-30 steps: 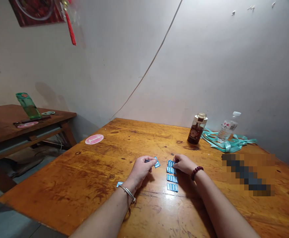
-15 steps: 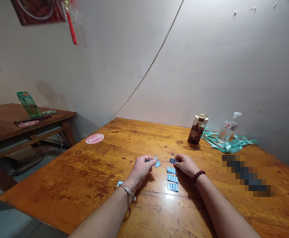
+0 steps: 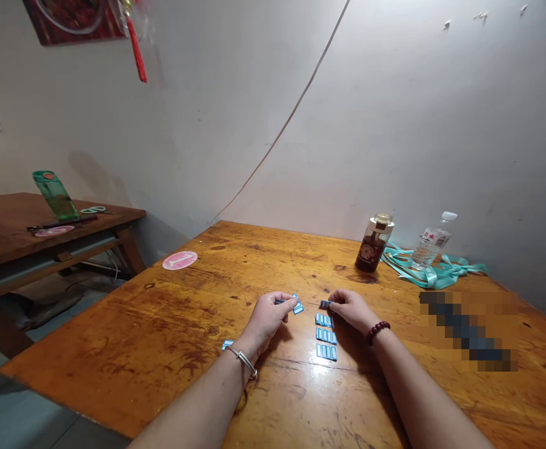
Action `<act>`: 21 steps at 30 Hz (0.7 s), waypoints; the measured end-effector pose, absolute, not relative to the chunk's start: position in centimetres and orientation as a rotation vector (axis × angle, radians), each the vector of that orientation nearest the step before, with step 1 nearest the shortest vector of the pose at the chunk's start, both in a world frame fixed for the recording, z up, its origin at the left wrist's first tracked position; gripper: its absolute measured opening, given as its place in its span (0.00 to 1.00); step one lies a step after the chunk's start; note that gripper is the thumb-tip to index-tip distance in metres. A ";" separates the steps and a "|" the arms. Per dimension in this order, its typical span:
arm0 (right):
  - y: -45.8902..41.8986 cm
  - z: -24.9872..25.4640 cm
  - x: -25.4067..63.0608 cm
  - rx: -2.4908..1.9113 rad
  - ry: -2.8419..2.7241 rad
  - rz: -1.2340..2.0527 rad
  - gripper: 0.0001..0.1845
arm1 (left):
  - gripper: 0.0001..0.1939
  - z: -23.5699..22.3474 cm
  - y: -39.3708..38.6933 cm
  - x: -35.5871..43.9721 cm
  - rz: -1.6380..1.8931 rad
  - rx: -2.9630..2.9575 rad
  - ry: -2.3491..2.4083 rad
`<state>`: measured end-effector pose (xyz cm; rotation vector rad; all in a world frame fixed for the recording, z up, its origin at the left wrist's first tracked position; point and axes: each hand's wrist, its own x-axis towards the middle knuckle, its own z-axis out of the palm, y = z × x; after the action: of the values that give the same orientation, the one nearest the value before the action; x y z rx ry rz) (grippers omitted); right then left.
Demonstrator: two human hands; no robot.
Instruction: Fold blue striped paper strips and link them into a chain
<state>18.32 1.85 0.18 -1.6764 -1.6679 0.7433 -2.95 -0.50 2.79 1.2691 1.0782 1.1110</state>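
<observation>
Both bare forearms reach in from the bottom edge and angle toward each other over a varnished wooden table [image 3: 113, 330], wrists low and hands close together with a small gap between them. The left hand [image 3: 267, 318], a silver bangle [image 3: 242, 363] on its wrist, curls its fingers inward, with thumb and forefinger pinching a small blue-and-white strip [image 3: 296, 304] at its far side. Just beside the left wrist lies a loose blue piece [image 3: 227, 344]. The right hand [image 3: 351, 310], wearing a dark red bead bracelet [image 3: 378, 332], pinches a small blue strip [image 3: 326, 304] between thumb and fingertips. Just below that pinch, three blue-and-white strips [image 3: 326, 335] lie in a neat column on the wood. Farther along the table sit a round pink sticker [image 3: 180, 260], a brown bottle [image 3: 373, 244], a water bottle [image 3: 432, 248] and tangled teal ribbon [image 3: 434, 271].
</observation>
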 end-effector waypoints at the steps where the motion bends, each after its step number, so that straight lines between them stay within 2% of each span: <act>1: 1.8 0.3 18.3 -1.675 -1.651 0.772 0.05 | 0.17 2.8 -0.5 -3.0 1.109 1.269 1.078; 9: 1.9 0.6 17.6 -1.693 -1.605 0.933 0.03 | 0.14 2.4 -0.3 -2.9 1.090 1.282 1.079; 21: 2.4 -0.1 17.6 -1.816 -1.741 0.661 0.05 | 0.10 1.9 -0.2 -2.7 1.046 1.308 1.098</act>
<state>17.64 2.44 -0.08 -1.8159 -1.7407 0.6605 -2.66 -0.22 1.87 1.3081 1.0982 1.0458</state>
